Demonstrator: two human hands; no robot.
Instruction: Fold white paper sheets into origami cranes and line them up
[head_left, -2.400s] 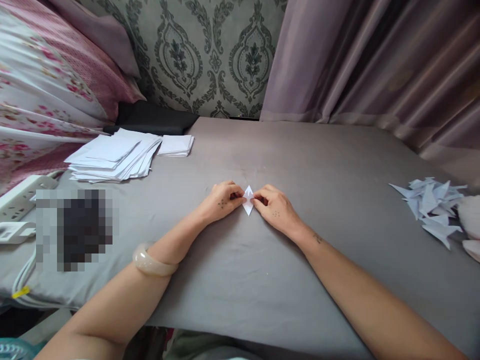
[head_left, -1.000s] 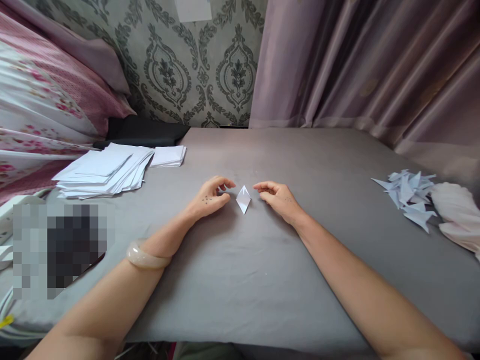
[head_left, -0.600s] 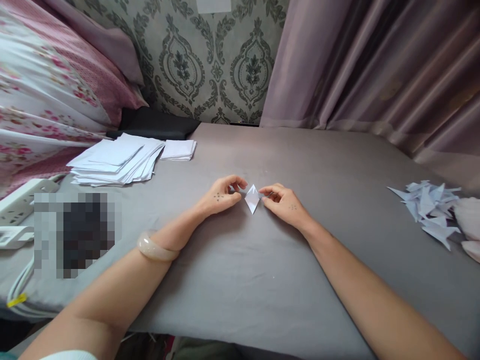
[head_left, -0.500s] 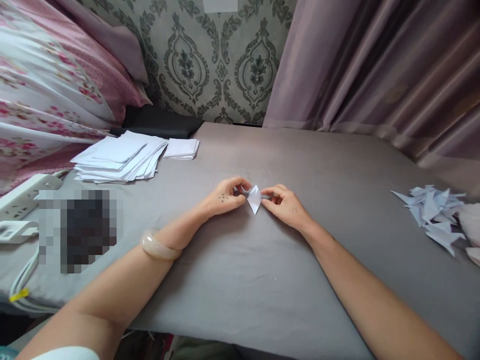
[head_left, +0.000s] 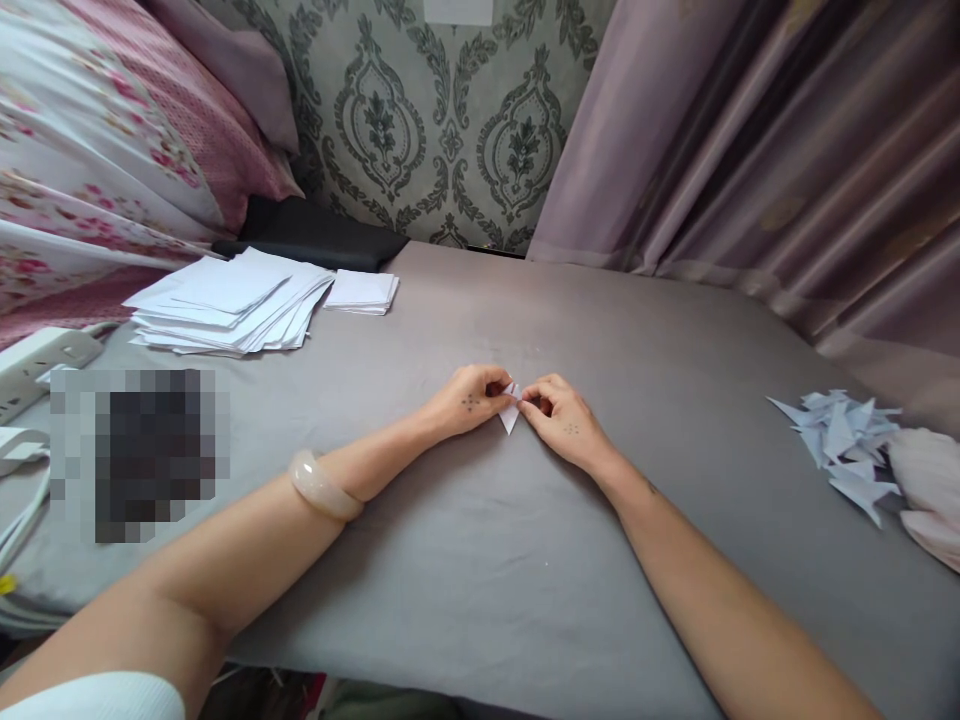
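A small white piece of folded paper [head_left: 509, 416] is between my hands, over the middle of the grey cloth-covered table [head_left: 480, 560]. My left hand [head_left: 478, 395] pinches its upper left part, thumb and fingertips covering much of it. From the other side, my right hand [head_left: 564, 415] grips its right edge between thumb and forefinger. The paper's lower end narrows to a point aimed at me. The fingers hide its upper folds.
A large stack of white paper [head_left: 225, 300] and a smaller stack [head_left: 363, 291] lie at the back left. Several folded paper shapes [head_left: 844, 430] are heaped at the right, beside pale crumpled cloth [head_left: 926, 470]. A power strip [head_left: 45, 360] sits at the left edge.
My left hand has moved right and over the folded paper, its thumb now across the upper part. Both hands are closer together, and less of the paper shows. The view has shifted slightly.
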